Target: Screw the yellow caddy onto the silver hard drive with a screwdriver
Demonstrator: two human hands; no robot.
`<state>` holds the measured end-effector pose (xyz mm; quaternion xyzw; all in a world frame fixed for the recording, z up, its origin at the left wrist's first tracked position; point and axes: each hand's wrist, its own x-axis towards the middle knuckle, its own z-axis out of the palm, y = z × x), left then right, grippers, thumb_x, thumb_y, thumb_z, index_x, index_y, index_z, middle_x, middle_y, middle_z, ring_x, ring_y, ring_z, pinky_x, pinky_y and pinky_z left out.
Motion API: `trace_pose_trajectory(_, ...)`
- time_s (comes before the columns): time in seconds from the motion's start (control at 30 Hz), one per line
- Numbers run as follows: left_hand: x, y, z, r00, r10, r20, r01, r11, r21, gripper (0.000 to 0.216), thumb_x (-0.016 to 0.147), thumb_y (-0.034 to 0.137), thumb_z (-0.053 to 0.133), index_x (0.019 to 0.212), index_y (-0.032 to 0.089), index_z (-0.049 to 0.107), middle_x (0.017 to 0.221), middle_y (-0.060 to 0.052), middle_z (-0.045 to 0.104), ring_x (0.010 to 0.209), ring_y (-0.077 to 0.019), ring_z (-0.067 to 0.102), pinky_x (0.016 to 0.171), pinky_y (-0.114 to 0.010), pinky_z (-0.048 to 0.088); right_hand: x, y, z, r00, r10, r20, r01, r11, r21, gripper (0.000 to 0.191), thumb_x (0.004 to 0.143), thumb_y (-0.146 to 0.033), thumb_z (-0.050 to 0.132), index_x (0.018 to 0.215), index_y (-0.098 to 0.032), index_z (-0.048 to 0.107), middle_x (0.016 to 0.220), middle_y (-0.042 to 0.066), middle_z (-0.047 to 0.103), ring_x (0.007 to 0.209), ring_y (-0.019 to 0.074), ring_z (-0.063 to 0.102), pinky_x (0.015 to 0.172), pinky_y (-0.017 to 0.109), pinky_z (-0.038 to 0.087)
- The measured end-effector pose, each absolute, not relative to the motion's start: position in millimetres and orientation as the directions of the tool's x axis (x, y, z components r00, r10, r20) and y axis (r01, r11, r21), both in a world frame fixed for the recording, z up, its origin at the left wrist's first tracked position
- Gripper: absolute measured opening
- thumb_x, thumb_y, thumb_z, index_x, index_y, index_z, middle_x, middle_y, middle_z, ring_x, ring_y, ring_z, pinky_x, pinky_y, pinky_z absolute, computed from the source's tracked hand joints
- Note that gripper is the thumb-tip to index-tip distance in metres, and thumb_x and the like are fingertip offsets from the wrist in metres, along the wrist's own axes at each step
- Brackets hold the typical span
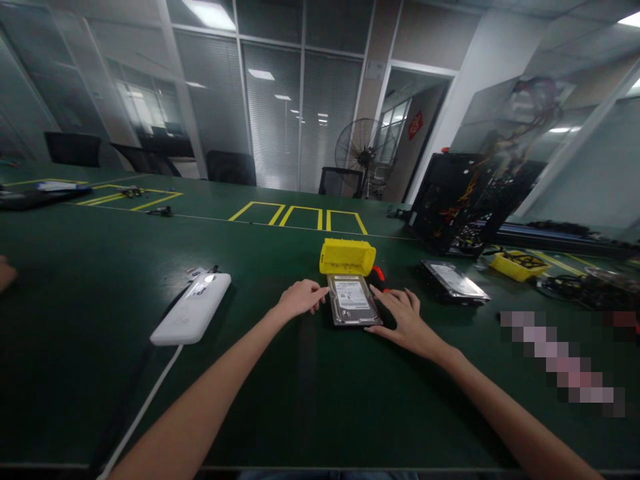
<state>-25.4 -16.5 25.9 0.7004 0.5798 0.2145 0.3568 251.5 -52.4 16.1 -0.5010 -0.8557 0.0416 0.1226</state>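
A silver hard drive (pixel 353 300) with a white label lies flat on the green table (pixel 310 387) in front of me. My left hand (pixel 299 298) rests at its left edge, fingers loosely curled with the fingertips touching the drive's side. My right hand (pixel 406 318) lies open at its right edge, fingers spread and touching the drive's near right corner. Just behind the drive stands a small yellow plastic box (pixel 347 257). A red and black object (pixel 379 274) peeks out between the box and my right hand.
A white power bank (pixel 193 309) with a white cable lies to the left. A second hard drive (pixel 454 281), a black open computer case (pixel 460 200) and a yellow tray (pixel 519 264) sit to the right. Yellow tape rectangles mark the table's far side. Another person's hand (pixel 6 273) shows at the left edge.
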Motion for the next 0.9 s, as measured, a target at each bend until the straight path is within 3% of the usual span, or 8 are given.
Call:
trace_pose_trajectory(0.13,-20,-25,31,0.283,0.953,-0.109,0.707,-0.130,0.696,0.048,0.079,0.063,0.045,0.073,0.019,0.063,0.068,-0.004,0.065,0.059,-0.0166,0.058,0.053,-0.026,0.036,249,-54,15,-0.452,0.873,0.185,0.839,0.486,-0.245,0.093,0.079,-0.060,0.049,0.149,-0.021,0.001,0.137,0.009,0.050,0.138,0.0304,0.026,0.111,0.060,0.000)
trace_pose_trajectory(0.27,-15,-38,35,0.335,0.938,-0.087,0.742,-0.206,0.638,0.057,0.075,0.072,0.042,0.074,0.019,0.062,0.076,-0.007,0.065,0.063,-0.0178,0.057,0.052,-0.026,0.037,240,-58,16,-0.477,0.862,0.172,0.802,0.507,-0.317,0.091,0.082,-0.053,0.050,0.149,-0.018,0.000,0.135,0.012,0.051,0.138,0.0290,0.029,0.109,0.062,-0.013)
trace_pose_trajectory(0.4,-11,-53,39,0.418,0.907,-0.040,0.761,-0.326,0.562,0.067,0.074,0.078,0.035,0.084,0.017,0.062,0.088,-0.010,0.065,0.075,-0.0227,0.059,0.058,-0.029,0.041,233,-60,14,-0.458,0.867,0.197,0.794,0.499,-0.349,0.089,0.081,-0.053,0.052,0.149,-0.019,0.005,0.139,0.012,0.046,0.138,0.0290,0.029,0.110,0.061,-0.011)
trace_pose_trajectory(0.47,-10,-61,43,0.476,0.879,-0.024,0.761,-0.397,0.513,0.071,0.069,0.081,0.040,0.096,0.019,0.061,0.098,-0.011,0.064,0.084,-0.0256,0.059,0.065,-0.032,0.043,231,-60,12,-0.454,0.865,0.211,0.789,0.501,-0.355,0.088,0.080,-0.054,0.053,0.149,-0.019,0.009,0.141,0.012,0.043,0.138,0.0286,0.028,0.112,0.059,-0.011)
trace_pose_trajectory(0.6,-17,-75,50,0.481,0.873,-0.075,0.810,-0.410,0.419,0.083,0.049,0.079,0.061,0.103,0.016,0.058,0.108,-0.014,0.062,0.092,-0.0312,0.057,0.073,-0.038,0.044,224,-61,12,-0.463,0.862,0.208,0.760,0.507,-0.406,0.095,0.080,-0.053,0.055,0.149,-0.018,0.001,0.134,0.009,0.053,0.139,0.0248,0.026,0.113,0.057,-0.011)
trace_pose_trajectory(0.7,-30,-83,51,0.440,0.896,-0.066,0.837,-0.382,0.391,0.073,0.050,0.073,0.066,0.095,0.017,0.058,0.105,-0.014,0.062,0.093,-0.0327,0.056,0.075,-0.039,0.043,206,-65,16,-0.493,0.847,0.201,0.731,0.528,-0.432,0.100,0.078,-0.055,0.056,0.148,-0.016,-0.001,0.133,0.009,0.053,0.138,0.0252,0.029,0.114,0.056,-0.007)
trace_pose_trajectory(0.83,-58,-91,49,0.329,0.943,-0.043,0.876,-0.288,0.386,0.046,0.071,0.063,0.056,0.083,0.018,0.057,0.093,-0.010,0.063,0.087,-0.0291,0.056,0.072,-0.038,0.040,170,-69,20,-0.525,0.820,0.227,0.723,0.570,-0.390,0.095,0.076,-0.060,0.055,0.148,-0.015,0.012,0.141,0.012,0.044,0.135,0.0263,0.035,0.116,0.053,-0.003)
trace_pose_trajectory(0.9,-72,-94,50,0.300,0.953,-0.040,0.888,-0.263,0.378,0.042,0.074,0.059,0.055,0.080,0.018,0.055,0.091,-0.009,0.063,0.085,-0.0277,0.056,0.070,-0.036,0.039,152,-70,21,-0.533,0.810,0.245,0.719,0.586,-0.374,0.096,0.076,-0.060,0.055,0.148,-0.014,0.011,0.141,0.013,0.044,0.133,0.0258,0.040,0.117,0.051,-0.003)
